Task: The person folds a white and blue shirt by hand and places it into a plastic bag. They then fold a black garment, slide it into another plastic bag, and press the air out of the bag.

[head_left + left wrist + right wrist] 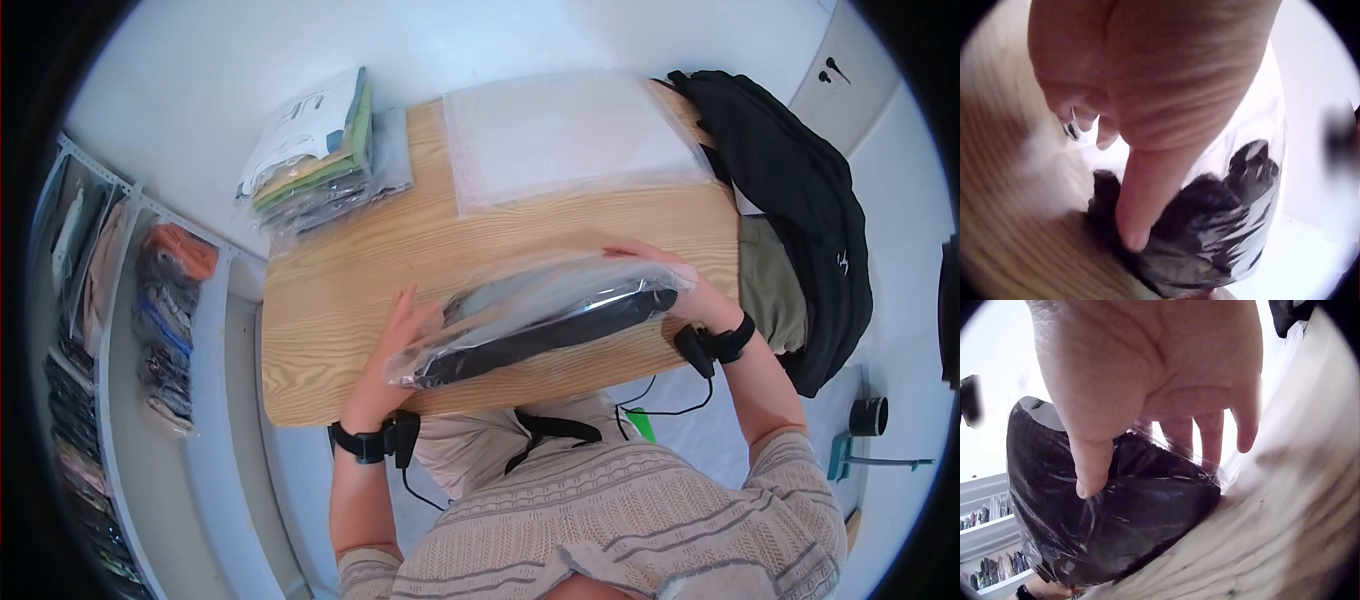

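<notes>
A dark folded garment in a clear plastic bag [545, 338] stands tilted near the table's front edge, between both hands. The left hand [396, 340] grips its left end; in the left wrist view that hand's thumb [1138, 215] lies against the dark bagged garment [1204, 219], fingers on the other side. At the other end, the right hand [690, 285] holds the bag. The right wrist view shows its thumb [1092, 465] on the near face of the dark package [1129, 519] and its fingers [1210, 434] behind the plastic, partly hidden.
On the wooden table [330, 300], a stack of bagged garments [315, 160] stands back left and flat clear bags [570, 135] lie at the back. Black clothing [800, 190] and an olive garment [770, 280] are at the right edge. Shelves [130, 300] with bagged clothes stand left.
</notes>
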A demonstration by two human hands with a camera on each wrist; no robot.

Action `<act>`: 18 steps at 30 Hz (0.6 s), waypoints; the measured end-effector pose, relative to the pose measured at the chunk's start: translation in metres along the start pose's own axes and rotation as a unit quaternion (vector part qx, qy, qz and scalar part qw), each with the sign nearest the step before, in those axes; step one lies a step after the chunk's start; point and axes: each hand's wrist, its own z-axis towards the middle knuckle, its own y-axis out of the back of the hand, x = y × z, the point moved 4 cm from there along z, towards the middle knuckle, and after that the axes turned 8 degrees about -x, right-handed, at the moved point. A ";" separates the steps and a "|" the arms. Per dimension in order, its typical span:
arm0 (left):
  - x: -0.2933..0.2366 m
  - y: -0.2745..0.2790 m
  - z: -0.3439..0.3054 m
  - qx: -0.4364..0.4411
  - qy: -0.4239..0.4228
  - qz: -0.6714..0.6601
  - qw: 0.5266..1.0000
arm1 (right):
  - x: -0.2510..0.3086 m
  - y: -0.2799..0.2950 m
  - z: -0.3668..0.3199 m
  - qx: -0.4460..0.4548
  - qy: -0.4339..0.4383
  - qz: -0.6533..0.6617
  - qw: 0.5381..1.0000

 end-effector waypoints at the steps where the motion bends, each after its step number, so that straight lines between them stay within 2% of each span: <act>1: 0.006 -0.003 0.004 -0.015 -0.005 0.016 1.000 | 0.001 -0.001 0.000 0.001 0.001 -0.002 1.000; 3: 0.005 -0.006 0.012 -0.031 -0.018 0.030 0.999 | 0.002 0.001 -0.002 -0.025 -0.033 -0.046 0.998; 4: -0.003 -0.003 0.015 -0.086 -0.038 0.019 0.995 | 0.004 0.001 -0.001 -0.028 -0.032 -0.050 0.998; 5: -0.011 0.001 0.017 -0.140 -0.057 0.007 0.989 | 0.003 0.002 -0.001 -0.050 -0.080 0.009 0.995; 6: -0.016 0.003 0.017 -0.140 -0.059 0.005 0.988 | 0.001 0.003 0.000 -0.071 -0.128 0.069 0.987; 7: -0.014 0.003 0.017 -0.129 0.053 -0.068 0.988 | -0.002 0.004 -0.001 -0.091 -0.174 0.129 0.972; 8: -0.013 0.004 0.015 -0.116 0.166 -0.139 0.970 | -0.004 0.007 0.001 -0.091 -0.175 0.129 0.972; 9: -0.021 0.007 0.018 -0.114 0.208 -0.121 0.964 | -0.015 0.008 0.001 -0.065 -0.289 0.119 0.948; 10: -0.022 0.003 0.021 -0.113 0.210 -0.121 0.964 | -0.021 0.007 -0.003 -0.037 -0.399 0.107 0.910; 11: -0.019 -0.004 0.022 -0.108 0.272 -0.191 0.937 | -0.023 0.002 -0.006 -0.050 -0.469 0.073 0.879; 12: -0.014 -0.010 0.020 -0.103 0.331 -0.260 0.901 | -0.026 -0.001 -0.010 -0.049 -0.469 0.074 0.878; 14: 0.009 -0.019 0.012 -0.099 0.359 -0.271 0.888 | -0.038 -0.016 -0.017 -0.095 -0.476 0.308 0.818; 16: 0.018 -0.022 0.007 -0.095 0.388 -0.281 0.873 | -0.048 -0.015 -0.028 -0.084 -0.447 0.351 0.819; 17: 0.017 -0.026 0.004 -0.085 0.384 -0.367 0.843 | -0.049 -0.017 -0.034 -0.075 -0.418 0.393 0.816; 18: 0.011 -0.027 0.002 -0.075 0.378 -0.452 0.805 | -0.029 -0.014 -0.033 -0.027 -0.386 0.383 0.839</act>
